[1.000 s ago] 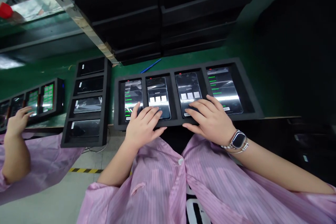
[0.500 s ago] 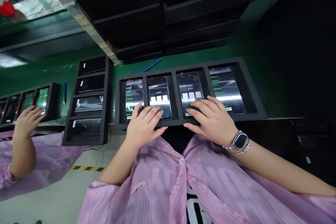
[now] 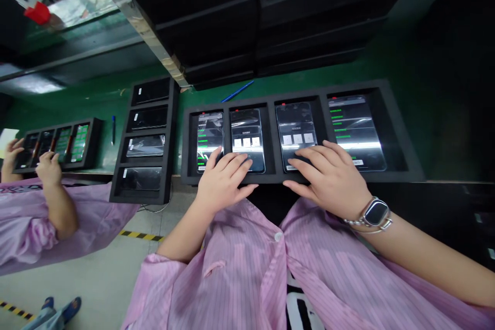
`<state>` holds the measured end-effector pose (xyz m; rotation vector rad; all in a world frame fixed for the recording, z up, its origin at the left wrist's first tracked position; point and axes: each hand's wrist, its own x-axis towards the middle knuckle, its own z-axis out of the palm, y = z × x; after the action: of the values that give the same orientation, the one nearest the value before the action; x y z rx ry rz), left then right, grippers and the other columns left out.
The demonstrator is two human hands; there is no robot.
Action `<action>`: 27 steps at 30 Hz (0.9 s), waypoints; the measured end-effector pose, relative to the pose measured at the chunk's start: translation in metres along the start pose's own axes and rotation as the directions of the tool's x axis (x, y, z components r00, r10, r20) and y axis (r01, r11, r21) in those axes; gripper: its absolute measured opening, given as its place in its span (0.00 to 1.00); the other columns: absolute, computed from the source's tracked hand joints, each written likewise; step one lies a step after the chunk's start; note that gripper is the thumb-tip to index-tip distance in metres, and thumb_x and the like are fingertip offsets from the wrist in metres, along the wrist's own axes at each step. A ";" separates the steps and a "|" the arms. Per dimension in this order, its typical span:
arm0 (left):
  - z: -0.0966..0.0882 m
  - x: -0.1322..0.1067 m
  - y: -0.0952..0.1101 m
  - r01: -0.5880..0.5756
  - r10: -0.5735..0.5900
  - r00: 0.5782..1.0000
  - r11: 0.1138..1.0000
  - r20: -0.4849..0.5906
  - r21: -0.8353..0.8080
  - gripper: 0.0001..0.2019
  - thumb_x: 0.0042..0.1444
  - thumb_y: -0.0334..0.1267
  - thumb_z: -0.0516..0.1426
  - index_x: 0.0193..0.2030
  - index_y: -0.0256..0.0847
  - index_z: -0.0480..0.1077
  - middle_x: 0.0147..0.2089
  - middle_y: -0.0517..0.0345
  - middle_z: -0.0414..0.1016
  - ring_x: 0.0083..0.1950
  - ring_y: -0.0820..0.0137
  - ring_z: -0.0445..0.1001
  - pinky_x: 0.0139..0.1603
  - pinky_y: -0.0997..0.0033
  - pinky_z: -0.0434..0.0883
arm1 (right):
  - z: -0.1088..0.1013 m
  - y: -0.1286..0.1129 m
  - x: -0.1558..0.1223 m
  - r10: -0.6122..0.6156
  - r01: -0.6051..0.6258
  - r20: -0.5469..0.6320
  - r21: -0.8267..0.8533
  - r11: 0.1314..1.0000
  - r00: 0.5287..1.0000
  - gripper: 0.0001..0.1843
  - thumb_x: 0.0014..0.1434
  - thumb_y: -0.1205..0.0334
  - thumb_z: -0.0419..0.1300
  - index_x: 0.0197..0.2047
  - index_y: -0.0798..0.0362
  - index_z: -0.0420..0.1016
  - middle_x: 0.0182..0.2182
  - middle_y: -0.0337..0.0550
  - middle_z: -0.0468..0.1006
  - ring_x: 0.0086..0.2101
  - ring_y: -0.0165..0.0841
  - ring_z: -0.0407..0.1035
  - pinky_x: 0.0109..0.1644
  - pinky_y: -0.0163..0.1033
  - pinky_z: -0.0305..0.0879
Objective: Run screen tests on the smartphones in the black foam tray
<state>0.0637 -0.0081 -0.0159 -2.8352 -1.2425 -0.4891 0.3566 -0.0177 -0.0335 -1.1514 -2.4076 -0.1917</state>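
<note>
In front of me lies a black foam tray [image 3: 270,178] with several smartphones in its slots. My left hand [image 3: 224,180] is open, fingers spread over the lower ends of the leftmost phone [image 3: 210,134] and the second phone [image 3: 247,126]. My right hand [image 3: 328,178], a watch on its wrist, is open too, fingertips over the bottom of the third phone [image 3: 297,118] and near the rightmost phone [image 3: 356,129]. The second and third screens show a row of white squares; the outer two show lines of green text. Whether the fingertips touch the glass, I cannot tell.
A second black tray [image 3: 167,149] with dark phones stands to the left. Blue pens [image 3: 237,91] [image 3: 113,130] lie on the green bench [image 3: 197,98]. Farther left, a co-worker's hands [image 3: 49,167] are over another tray [image 3: 95,139]. Stacked black trays [image 3: 216,26] rise behind.
The view has shifted, so the bench and trays sit farther right in the picture. My hands keep nearly the same pose over the phones. A co-worker's second hand has come into view.
</note>
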 end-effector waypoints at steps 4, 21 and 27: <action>-0.005 0.006 0.002 0.043 -0.044 0.999 0.998 -0.018 -0.052 0.27 0.67 0.59 0.59 0.61 0.41 0.75 0.61 0.48 0.80 0.62 0.53 0.75 0.80 0.39 0.48 | -0.001 0.000 0.001 -0.007 0.007 -0.006 -0.007 1.000 1.000 0.23 0.70 0.44 0.61 0.51 0.57 0.78 0.49 0.53 0.80 0.50 0.46 0.72 0.64 0.57 0.64; -0.010 -0.003 -0.023 0.327 -0.320 0.920 0.945 -0.225 -0.010 0.34 0.65 0.59 0.60 0.72 0.43 0.64 0.73 0.34 0.63 0.76 0.38 0.58 0.76 0.30 0.51 | -0.009 0.012 -0.014 0.205 -0.203 -0.026 0.062 0.977 0.978 0.38 0.70 0.34 0.55 0.67 0.58 0.67 0.63 0.62 0.73 0.66 0.56 0.62 0.74 0.70 0.50; -0.018 -0.053 -0.053 0.496 -0.493 0.855 0.868 -0.161 -0.022 0.34 0.66 0.55 0.61 0.72 0.40 0.63 0.73 0.29 0.63 0.73 0.39 0.65 0.70 0.35 0.64 | -0.029 0.048 -0.063 0.299 -0.299 -0.047 0.003 0.954 0.953 0.28 0.72 0.46 0.58 0.67 0.55 0.66 0.55 0.59 0.79 0.60 0.55 0.71 0.72 0.65 0.55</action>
<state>-0.0134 -0.0120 -0.0201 -2.3703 -1.9274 -0.6895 0.4373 -0.0408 -0.0408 -1.4779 -2.1582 -0.1240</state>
